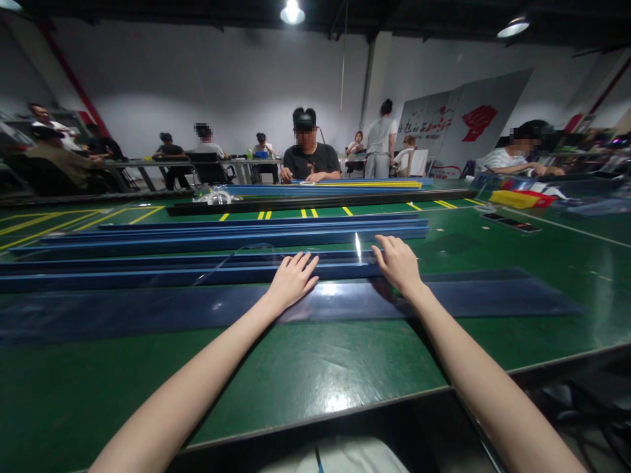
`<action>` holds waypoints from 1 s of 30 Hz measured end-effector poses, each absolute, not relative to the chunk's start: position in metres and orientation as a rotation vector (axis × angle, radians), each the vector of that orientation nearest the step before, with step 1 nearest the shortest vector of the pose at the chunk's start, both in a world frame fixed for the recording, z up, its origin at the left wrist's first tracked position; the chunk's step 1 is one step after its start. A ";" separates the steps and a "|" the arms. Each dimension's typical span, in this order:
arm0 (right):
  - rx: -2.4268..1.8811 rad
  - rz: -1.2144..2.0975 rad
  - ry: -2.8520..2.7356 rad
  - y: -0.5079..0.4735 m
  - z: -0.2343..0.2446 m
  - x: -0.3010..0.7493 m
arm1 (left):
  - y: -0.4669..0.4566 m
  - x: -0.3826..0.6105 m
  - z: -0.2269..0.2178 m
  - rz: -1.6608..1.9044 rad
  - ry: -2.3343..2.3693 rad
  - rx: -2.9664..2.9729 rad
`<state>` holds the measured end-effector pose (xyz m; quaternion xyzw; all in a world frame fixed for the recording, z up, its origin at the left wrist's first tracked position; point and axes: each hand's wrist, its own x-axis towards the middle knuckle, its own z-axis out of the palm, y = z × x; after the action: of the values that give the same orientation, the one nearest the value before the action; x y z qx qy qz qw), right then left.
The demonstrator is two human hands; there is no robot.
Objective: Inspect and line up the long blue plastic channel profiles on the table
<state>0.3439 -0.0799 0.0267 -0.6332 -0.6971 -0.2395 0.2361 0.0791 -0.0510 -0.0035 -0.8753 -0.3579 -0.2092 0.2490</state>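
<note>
While both palms lie flat, the left grip and right grip rest with fingers spread, pinching nothing, on a clear sheet that lies over long blue rails on the green desk.

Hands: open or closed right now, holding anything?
Left hand: open, palm down on the clear sheet, gripping nothing.
Right hand: open, fingers flat on the same sheet, gripping nothing.
</note>
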 end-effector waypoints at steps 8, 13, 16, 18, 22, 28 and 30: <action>-1.521 -0.622 -2.188 -0.081 0.016 0.312 | -0.053 0.081 -0.005 -0.608 -1.006 -2.387; -1.677 -0.473 -2.327 -0.074 0.002 0.314 | -0.053 0.081 -0.006 -0.622 -1.009 -2.387; -1.670 -0.431 -2.347 -0.071 0.002 0.318 | -0.053 0.081 -0.007 -0.632 -1.012 -2.388; -1.662 -0.423 -2.353 -0.071 0.004 0.320 | -0.053 0.080 -0.007 -0.642 -1.010 -2.387; -1.657 -0.386 -2.350 -0.069 0.007 0.324 | -0.053 0.080 -0.007 -0.658 -0.996 -2.389; -1.665 -0.241 -2.289 -0.067 0.018 0.346 | -0.053 0.079 -0.006 -0.670 -1.010 -2.387; -1.717 -0.235 -2.255 -0.068 0.023 0.354 | -0.053 0.079 -0.007 -0.677 -1.020 -2.379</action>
<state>0.3540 -0.0685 0.0233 -0.5971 -0.7841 -0.0818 0.1484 0.0788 -0.0527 -0.0067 -0.8651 -0.3708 -0.2462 0.2312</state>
